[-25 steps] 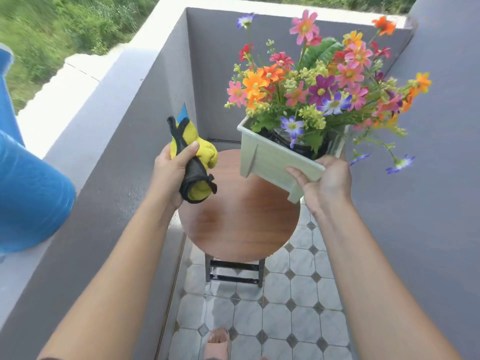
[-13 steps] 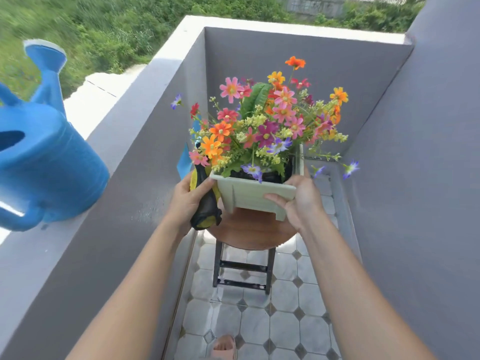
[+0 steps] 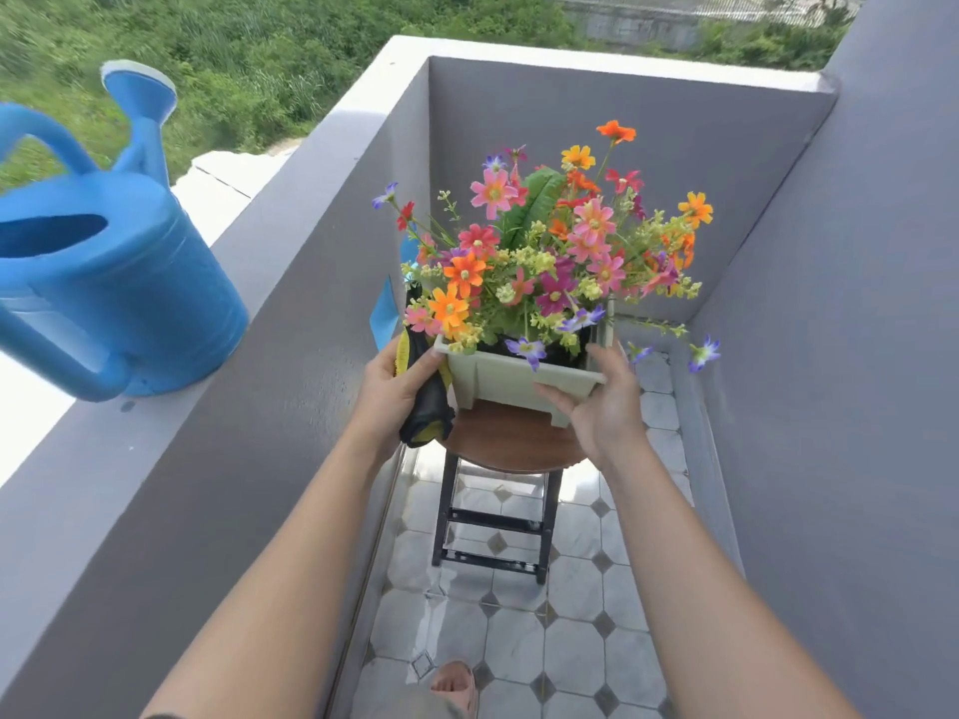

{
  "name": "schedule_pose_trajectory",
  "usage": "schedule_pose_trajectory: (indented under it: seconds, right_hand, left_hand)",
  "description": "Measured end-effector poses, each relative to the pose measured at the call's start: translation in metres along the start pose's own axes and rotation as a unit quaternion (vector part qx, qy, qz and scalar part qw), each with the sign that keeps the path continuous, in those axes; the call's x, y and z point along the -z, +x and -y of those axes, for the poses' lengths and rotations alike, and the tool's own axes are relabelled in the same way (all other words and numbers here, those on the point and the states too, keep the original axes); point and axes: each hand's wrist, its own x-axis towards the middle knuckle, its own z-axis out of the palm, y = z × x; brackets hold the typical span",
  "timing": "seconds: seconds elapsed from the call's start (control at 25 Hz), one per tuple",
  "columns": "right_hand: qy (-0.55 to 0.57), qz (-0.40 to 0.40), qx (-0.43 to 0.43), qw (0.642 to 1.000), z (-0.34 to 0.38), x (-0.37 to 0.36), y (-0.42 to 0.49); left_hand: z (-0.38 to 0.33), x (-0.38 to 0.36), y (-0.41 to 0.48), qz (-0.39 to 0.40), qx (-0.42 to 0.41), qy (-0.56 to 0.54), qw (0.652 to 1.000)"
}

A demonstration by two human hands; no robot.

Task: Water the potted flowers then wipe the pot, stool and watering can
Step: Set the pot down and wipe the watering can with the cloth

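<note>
Fingers beneath pot rim.

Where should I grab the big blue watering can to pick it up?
Probably by the curved back handle of the watering can, coming from the side opposite the spout. The can stands upright on the ledge, and that loop sticks out clear of the body, leaving room for fingers. The top handle would also work.

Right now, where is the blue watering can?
The watering can stands on the balcony wall ledge at far left, left of the flower pot.
</note>
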Motion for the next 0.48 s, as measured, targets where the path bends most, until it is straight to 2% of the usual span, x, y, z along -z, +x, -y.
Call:
schedule_pose_trajectory:
  seconds: [0.08,0.16,0.2,0.24,0.28,0.32,0.36,0.48]
  right_hand:
    - [-0.022,0.053,0.029,0.998,-0.012,0.016,-0.004]
    - [-0.198,0.062,0.111,0.972,-0.024,0.026,-0.013]
    - [-0.317,0.057,0.167,0.932,-0.031,0.030,-0.016]
    - [-0.432,0.042,0.208,0.877,-0.039,0.032,-0.015]
    - [-0.521,0.009,0.225,0.823,-0.045,0.032,-0.011]
    - [-0.573,-0.023,0.220,0.789,-0.048,0.032,-0.007]
    - [-0.591,-0.044,0.211,0.777,-0.052,0.032,-0.001]
    - [-0.586,-0.064,0.213,0.779,-0.057,0.032,0.010]
  left_hand:
    - [0.002,-0.002,-0.002,-0.005,-0.006,-0.001,1.000]
    - [0.003,-0.003,-0.002,-0.009,-0.005,-0.001,1.000]
    - [0.004,-0.004,-0.002,-0.009,-0.004,0.000,1.000]
    - [0.005,-0.004,-0.002,-0.011,-0.005,0.001,1.000]
    - [0.005,-0.004,-0.002,-0.013,-0.007,0.003,1.000]
    - [0.006,-0.004,-0.001,-0.014,-0.009,0.008,1.000]
    - [0.007,-0.004,-0.001,-0.013,-0.009,0.013,1.000]
    - [0.009,-0.002,-0.002,0.006,-0.014,0.043,0.999]
